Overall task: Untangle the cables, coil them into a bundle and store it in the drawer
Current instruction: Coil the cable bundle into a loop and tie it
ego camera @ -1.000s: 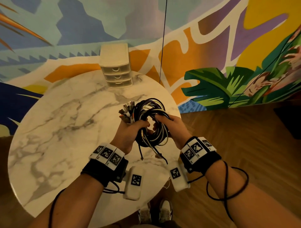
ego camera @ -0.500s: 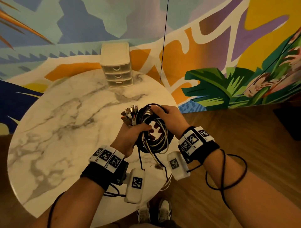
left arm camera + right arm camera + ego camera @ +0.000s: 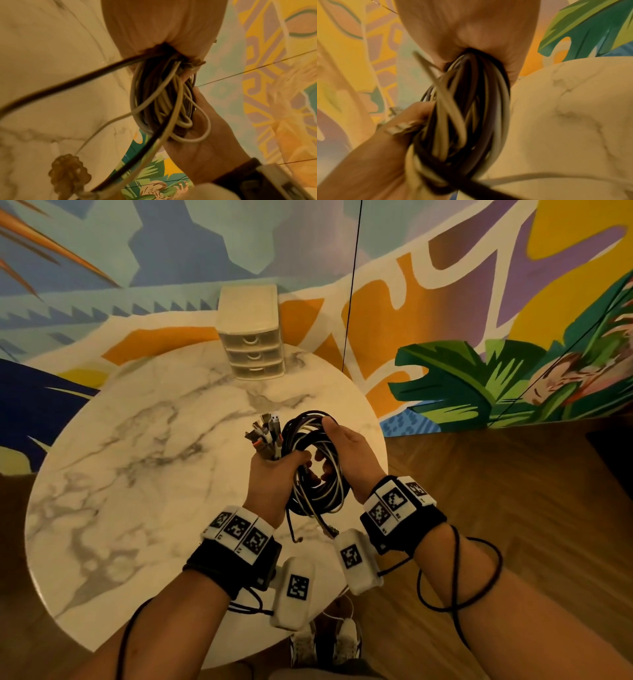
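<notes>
A coil of black and white cables (image 3: 317, 470) is held above the right side of the round marble table (image 3: 137, 460). My left hand (image 3: 274, 474) grips the coil's left side, with a cluster of plugs (image 3: 265, 433) sticking up from the fist. My right hand (image 3: 346, 453) grips the coil's upper right, thumb on top. Loose cable ends (image 3: 308, 529) hang below the coil. The left wrist view shows the cable loops (image 3: 164, 102) running into my fist, and the right wrist view shows the cable coil (image 3: 471, 115), blurred. A small beige drawer unit (image 3: 251, 333) with three closed drawers stands at the table's far edge.
A painted mural wall (image 3: 479, 302) rises behind the table. Wooden floor (image 3: 513, 508) lies to the right. A thin black cord (image 3: 349, 285) hangs down the wall near the drawer unit. My shoes (image 3: 325, 645) show below the table's near edge.
My right hand has slid from the coil's inner right side up to its top, thumb now over the upper loops. The hanging loose ends have shortened. The left hand kept its grip.
</notes>
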The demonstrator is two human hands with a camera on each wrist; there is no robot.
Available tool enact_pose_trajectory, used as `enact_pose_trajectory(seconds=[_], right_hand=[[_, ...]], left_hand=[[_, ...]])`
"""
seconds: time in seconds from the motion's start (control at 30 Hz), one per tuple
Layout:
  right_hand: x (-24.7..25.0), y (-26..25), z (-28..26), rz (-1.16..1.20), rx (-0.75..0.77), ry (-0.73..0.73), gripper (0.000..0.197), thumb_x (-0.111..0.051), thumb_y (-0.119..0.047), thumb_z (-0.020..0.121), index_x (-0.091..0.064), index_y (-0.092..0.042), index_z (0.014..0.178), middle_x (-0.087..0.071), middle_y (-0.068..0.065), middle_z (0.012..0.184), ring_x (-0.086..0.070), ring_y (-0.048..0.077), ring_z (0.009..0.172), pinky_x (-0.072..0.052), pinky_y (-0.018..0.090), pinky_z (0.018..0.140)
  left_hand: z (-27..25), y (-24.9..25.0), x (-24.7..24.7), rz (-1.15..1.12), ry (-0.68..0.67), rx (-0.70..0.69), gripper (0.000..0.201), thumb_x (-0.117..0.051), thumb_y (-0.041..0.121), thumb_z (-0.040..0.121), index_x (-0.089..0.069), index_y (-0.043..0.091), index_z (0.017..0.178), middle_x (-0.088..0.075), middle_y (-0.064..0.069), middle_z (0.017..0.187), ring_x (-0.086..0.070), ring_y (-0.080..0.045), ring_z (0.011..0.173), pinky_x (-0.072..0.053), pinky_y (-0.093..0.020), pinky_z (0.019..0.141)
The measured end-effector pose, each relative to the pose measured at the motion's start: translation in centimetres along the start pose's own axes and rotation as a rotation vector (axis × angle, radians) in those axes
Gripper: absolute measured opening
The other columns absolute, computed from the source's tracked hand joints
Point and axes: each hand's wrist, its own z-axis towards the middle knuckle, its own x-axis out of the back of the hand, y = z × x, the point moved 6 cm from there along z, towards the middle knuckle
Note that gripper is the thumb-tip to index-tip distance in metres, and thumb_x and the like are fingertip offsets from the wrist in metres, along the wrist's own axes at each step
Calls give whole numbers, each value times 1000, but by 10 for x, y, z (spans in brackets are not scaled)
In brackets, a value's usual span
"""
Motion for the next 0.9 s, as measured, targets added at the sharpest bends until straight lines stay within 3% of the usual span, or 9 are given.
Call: enact_pose_trajectory(seconds=[0.13,0.2,0.27,0.37,0.43,0.57,0.67,0.73,0.9], right_hand=[[-2,13,-2,4,-55,29,46,-41,-51,96,-62,-10,92,-65,8,71,-57,22,56,-49,36,59],[1,26,-3,139,-155,-1,49,-36,-53,96,-67,-14,99,-70,12,88,-66,27,77,-55,41,77],[1,40,-5,293,-237,-95,60,-34,-62,92,-65,-16,114,-69,15,108,-65,30,101,-51,46,94],[-2,54,-21,291,-248,-279,63,-42,-64,85,-55,-21,128,-64,12,122,-60,25,113,-49,41,94],[-8,56,-29,221,-233,-351,58,-54,-57,83,-53,-19,128,-66,11,118,-62,25,110,-48,42,96],[-3,35,-26,138,-39,-192,54,-61,-39,81,-49,-14,128,-66,14,115,-66,28,101,-56,42,84],[2,24,-26,80,63,-202,69,-59,-43,80,-33,-24,140,-56,-2,128,-61,17,109,-58,36,80],[1,24,-24,-1,95,-223,68,-62,-45,81,-35,-26,140,-55,-5,128,-60,13,111,-57,37,82],[12,11,-6,-306,224,-1,17,-51,-25,95,-60,-13,103,-69,-2,77,-63,4,66,-49,20,63]], left_hand=[[0,-6,-3,9,-43,37,13,-60,-5,82,-66,6,87,-67,-15,70,-67,-29,59,-57,-36,59],[0,-5,-4,-12,-86,55,14,-60,-6,82,-66,3,92,-69,-13,71,-68,-27,61,-55,-33,55],[5,-5,1,-35,-81,65,12,-61,-5,83,-66,2,92,-68,-11,69,-65,-24,57,-51,-30,53],[13,-6,7,-136,-66,96,9,-60,-4,84,-64,4,84,-60,-10,68,-55,-20,53,-47,-27,50],[14,-6,5,-186,-102,121,8,-58,-2,86,-61,5,84,-57,-9,69,-52,-18,53,-46,-25,48],[9,-5,-1,-199,-139,128,9,-57,-1,86,-58,5,79,-54,-8,67,-50,-16,49,-45,-24,47],[12,-5,5,-194,-73,109,6,-57,0,86,-58,4,82,-53,-7,64,-51,-15,48,-44,-23,46],[13,-6,9,-195,-73,116,4,-58,1,86,-59,4,84,-53,-7,65,-51,-15,48,-43,-23,46],[5,-5,-4,-192,-240,90,6,-54,2,88,-56,6,84,-49,-9,68,-45,-16,47,-39,-24,47]])
